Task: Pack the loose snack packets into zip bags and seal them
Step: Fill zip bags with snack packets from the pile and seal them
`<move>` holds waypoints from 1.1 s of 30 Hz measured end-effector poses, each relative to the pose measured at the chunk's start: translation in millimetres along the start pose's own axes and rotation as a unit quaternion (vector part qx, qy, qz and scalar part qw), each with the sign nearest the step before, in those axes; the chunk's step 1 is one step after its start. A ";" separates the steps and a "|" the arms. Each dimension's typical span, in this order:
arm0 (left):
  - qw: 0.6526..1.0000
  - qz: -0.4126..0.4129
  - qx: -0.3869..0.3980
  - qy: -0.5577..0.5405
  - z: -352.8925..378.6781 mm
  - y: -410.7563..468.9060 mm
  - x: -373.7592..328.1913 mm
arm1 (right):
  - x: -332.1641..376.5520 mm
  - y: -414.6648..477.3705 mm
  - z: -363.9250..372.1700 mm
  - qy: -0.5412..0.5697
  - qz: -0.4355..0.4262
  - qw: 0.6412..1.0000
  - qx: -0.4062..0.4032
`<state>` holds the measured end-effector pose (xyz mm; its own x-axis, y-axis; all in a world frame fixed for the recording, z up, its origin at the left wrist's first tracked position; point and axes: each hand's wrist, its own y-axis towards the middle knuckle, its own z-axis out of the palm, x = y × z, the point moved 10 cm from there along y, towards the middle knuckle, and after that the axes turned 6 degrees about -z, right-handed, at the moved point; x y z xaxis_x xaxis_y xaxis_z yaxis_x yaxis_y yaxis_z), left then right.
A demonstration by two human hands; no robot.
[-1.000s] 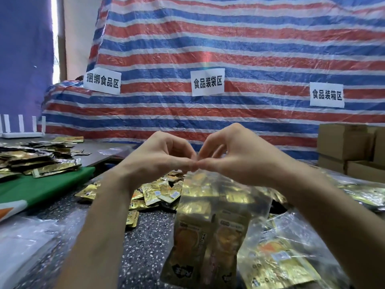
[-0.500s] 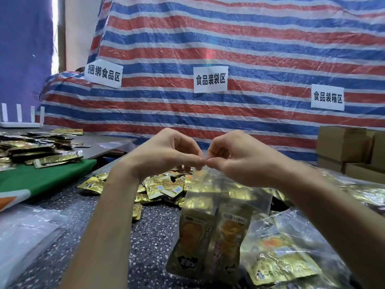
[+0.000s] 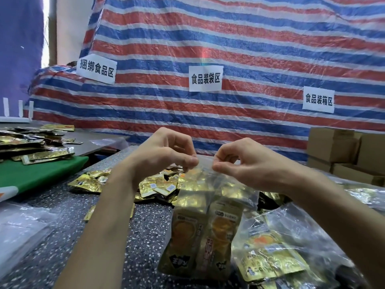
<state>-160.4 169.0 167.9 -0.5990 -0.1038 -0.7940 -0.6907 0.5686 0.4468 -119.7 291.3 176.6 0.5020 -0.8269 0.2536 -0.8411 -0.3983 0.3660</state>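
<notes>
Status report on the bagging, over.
Left hand and right hand pinch top edge of zip bag. Gold packets inside, bag upright. Nothing blocks the hands.

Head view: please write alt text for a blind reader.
The left hand and right hand pinch the top edge of a clear zip bag filled with gold snack packets, at a speckled table. Loose packets lie behind.

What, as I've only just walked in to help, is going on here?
A person holds a clear zip bag of gold snack packets upright over the table, left hand and right hand both pinching its top edge. Whether the zip is closed can't be told. Loose packets lie behind it, filled bags at right.
</notes>
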 end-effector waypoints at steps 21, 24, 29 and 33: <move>0.999 0.024 0.002 -0.027 -5.8 -6.5 -2.0 | -54.2 -52.5 -22.1 -0.002 0.028 1.000 -0.002; 0.999 0.032 0.005 -0.021 -5.7 -6.6 -2.5 | -61.1 -59.4 -25.6 0.005 0.038 0.999 -0.010; 0.999 0.033 -0.002 -0.016 -13.1 -9.2 -0.3 | -73.2 -75.3 -30.3 0.025 0.052 0.998 -0.025; 1.000 0.028 0.004 0.001 -7.5 -7.2 -3.1 | -77.4 -85.3 -34.3 0.054 0.045 0.995 -0.064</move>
<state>-156.6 159.1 170.3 -0.6371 -0.0738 -0.7672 -0.6536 0.5794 0.4869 -79.9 402.8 156.5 0.4497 -0.8066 0.3836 -0.8551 -0.2646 0.4459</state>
